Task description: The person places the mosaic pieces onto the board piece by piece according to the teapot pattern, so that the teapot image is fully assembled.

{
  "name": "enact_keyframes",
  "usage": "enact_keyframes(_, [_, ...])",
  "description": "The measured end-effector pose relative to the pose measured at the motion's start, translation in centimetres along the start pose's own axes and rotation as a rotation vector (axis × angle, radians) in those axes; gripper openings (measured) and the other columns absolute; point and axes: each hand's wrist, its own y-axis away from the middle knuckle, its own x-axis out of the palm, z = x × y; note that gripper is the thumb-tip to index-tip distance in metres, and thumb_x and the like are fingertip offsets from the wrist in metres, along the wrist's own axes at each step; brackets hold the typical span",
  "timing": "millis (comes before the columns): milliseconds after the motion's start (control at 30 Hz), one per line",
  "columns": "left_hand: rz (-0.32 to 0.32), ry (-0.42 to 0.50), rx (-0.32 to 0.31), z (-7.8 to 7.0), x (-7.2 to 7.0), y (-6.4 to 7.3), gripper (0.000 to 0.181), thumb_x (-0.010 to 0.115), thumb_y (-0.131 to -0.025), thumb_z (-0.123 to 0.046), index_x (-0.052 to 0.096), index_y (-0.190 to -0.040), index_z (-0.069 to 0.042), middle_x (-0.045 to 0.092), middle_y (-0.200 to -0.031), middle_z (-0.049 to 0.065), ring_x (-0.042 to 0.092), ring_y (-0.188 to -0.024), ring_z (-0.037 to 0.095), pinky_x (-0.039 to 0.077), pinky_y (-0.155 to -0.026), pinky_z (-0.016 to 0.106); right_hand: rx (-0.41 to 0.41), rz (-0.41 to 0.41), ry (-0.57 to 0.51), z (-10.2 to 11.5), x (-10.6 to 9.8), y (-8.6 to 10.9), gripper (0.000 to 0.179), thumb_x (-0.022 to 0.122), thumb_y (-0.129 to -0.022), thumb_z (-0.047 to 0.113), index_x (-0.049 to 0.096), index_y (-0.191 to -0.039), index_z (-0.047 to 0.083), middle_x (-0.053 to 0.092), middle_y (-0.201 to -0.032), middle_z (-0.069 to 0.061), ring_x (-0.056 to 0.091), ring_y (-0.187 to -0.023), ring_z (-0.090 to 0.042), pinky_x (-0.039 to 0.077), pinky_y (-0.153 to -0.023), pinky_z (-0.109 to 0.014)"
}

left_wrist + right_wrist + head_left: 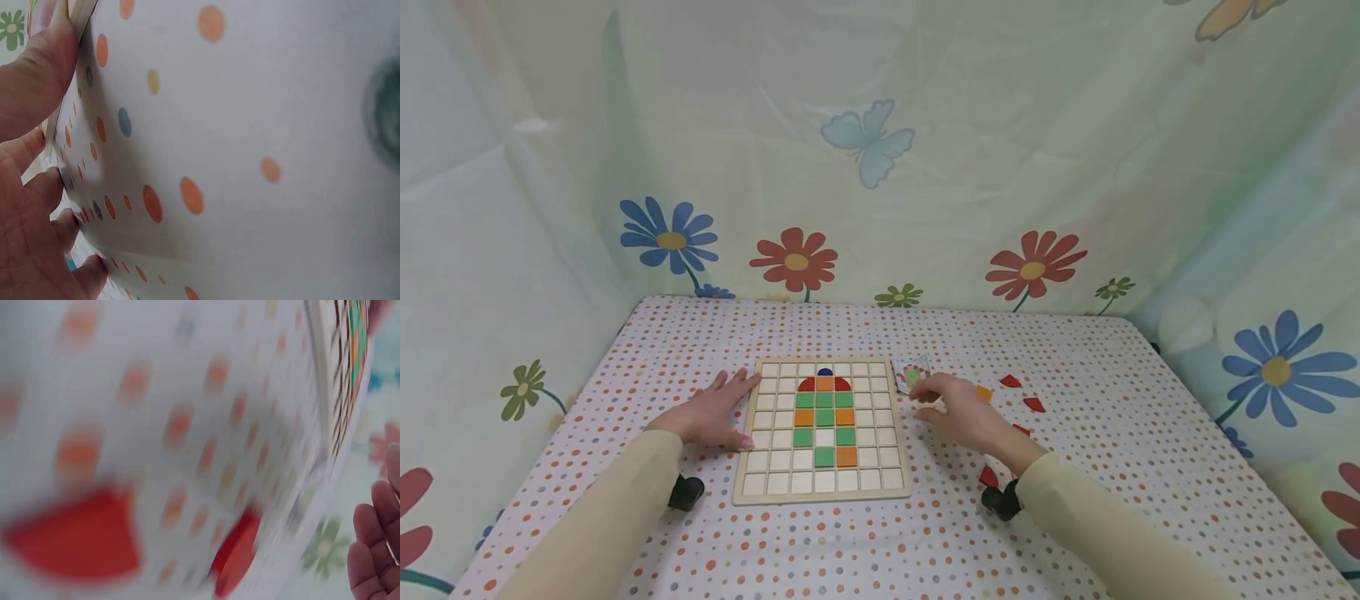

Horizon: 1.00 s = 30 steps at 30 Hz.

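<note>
A square wooden grid board [880,481] lies on the table, with green, orange, red and blue tiles forming a figure in its middle columns. My left hand [711,414] is spread at the board's left edge, the thumb near the lower part and the fingertips near the upper corner. Beyond the board's right edge my right hand [958,414] is above the table, fingers loosely bent, with nothing seen between them. A small picture card [913,367] lies by the upper right corner, partly covered by the right fingers.
Loose red quarter-round pieces [1034,404] are scattered right of the right hand, one red piece [988,476] under its wrist. An orange tile [983,393] shows just behind that hand. The spotted tablecloth [820,550] meets a flowered curtain [880,258] at the back.
</note>
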Motion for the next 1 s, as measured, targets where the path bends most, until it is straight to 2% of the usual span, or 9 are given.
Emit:
enact_keyframes(133, [-0.002, -0.008, 0.002, 0.1, 0.0, -0.1, 0.106, 0.087, -0.080, -0.027, 0.024, -0.162, -0.005, 0.011, -0.169, 0.028, 0.002, -0.155, 0.053, 0.010, -0.122, 0.074, 0.057, -0.044, 0.008, -3.1, -1.7, -0.1, 0.026, 0.071, -0.095, 0.008, 0.070, -0.121, 0.003, 0.071, -0.120, -0.015, 0.066, -0.110, -0.031, 0.056, -0.095, -0.049])
enact_keyframes(267, [-0.003, -0.007, 0.000, 0.2, 0.1, -0.2, 0.107, 0.088, -0.080, -0.027, 0.023, -0.162, -0.005, 0.010, -0.169, 0.028, 0.001, -0.155, 0.053, 0.010, -0.122, 0.073, 0.160, -0.075, -0.016, -5.9, -2.9, -0.3, 0.029, 0.068, -0.098, 0.010, 0.066, -0.125, 0.000, 0.069, -0.123, -0.019, 0.063, -0.113, -0.036, 0.055, -0.095, -0.051])
enact_keyframes(367, [-0.003, -0.006, -0.003, 0.2, 0.1, -0.3, 0.107, 0.088, -0.080, -0.027, 0.023, -0.162, -0.006, 0.010, -0.169, 0.028, 0.001, -0.155, 0.053, 0.010, -0.122, 0.073, 0.229, -0.083, -0.024, -7.7, -3.5, -0.5, 0.031, 0.065, -0.099, 0.010, 0.064, -0.129, 0.000, 0.067, -0.126, -0.021, 0.062, -0.115, -0.037, 0.055, -0.097, -0.051])
enact_keyframes(467, [-0.004, -0.010, -0.005, 0.2, 0.2, -0.3, 0.107, 0.088, -0.080, -0.027, 0.024, -0.162, -0.005, 0.010, -0.169, 0.028, 0.001, -0.155, 0.053, 0.010, -0.122, 0.074, 0.256, -0.081, -0.004, -8.9, -3.7, -0.5, 0.031, 0.063, -0.100, 0.008, 0.062, -0.129, -0.003, 0.066, -0.128, -0.023, 0.062, -0.116, -0.039, 0.054, -0.100, -0.053])
enact_keyframes(700, [0.000, -0.017, 0.002, 0.2, 0.3, -0.3, 0.106, 0.087, -0.081, -0.028, 0.023, -0.162, -0.006, 0.010, -0.169, 0.028, 0.001, -0.155, 0.053, 0.010, -0.122, 0.074, 0.329, -0.039, 0.044, -10.2, -3.3, -0.5, 0.033, 0.067, -0.097, 0.008, 0.063, -0.127, -0.006, 0.067, -0.122, -0.025, 0.064, -0.110, -0.037, 0.056, -0.097, -0.051])
enact_keyframes(900, [-0.001, -0.016, 0.002, 0.1, 0.2, -0.3, 0.106, 0.087, -0.080, -0.028, 0.023, -0.163, -0.006, 0.010, -0.169, 0.028, 0.001, -0.155, 0.053, 0.010, -0.122, 0.073, 0.399, 0.009, 0.043, -10.6, -3.1, -0.5, 0.038, 0.074, -0.093, 0.016, 0.064, -0.124, -0.004, 0.064, -0.126, -0.026, 0.062, -0.114, -0.039, 0.054, -0.099, -0.052])
enact_keyframes(1000, [0.001, -0.019, 0.002, 0.1, 0.2, -0.2, 0.106, 0.087, -0.081, -0.027, 0.023, -0.162, -0.006, 0.011, -0.169, 0.028, 0.002, -0.155, 0.053, 0.010, -0.122, 0.073, 0.413, 0.021, 0.052, -10.6, -3.1, -0.5, 0.036, 0.074, -0.093, 0.016, 0.065, -0.121, -0.005, 0.065, -0.121, -0.025, 0.062, -0.109, -0.036, 0.055, -0.096, -0.051])
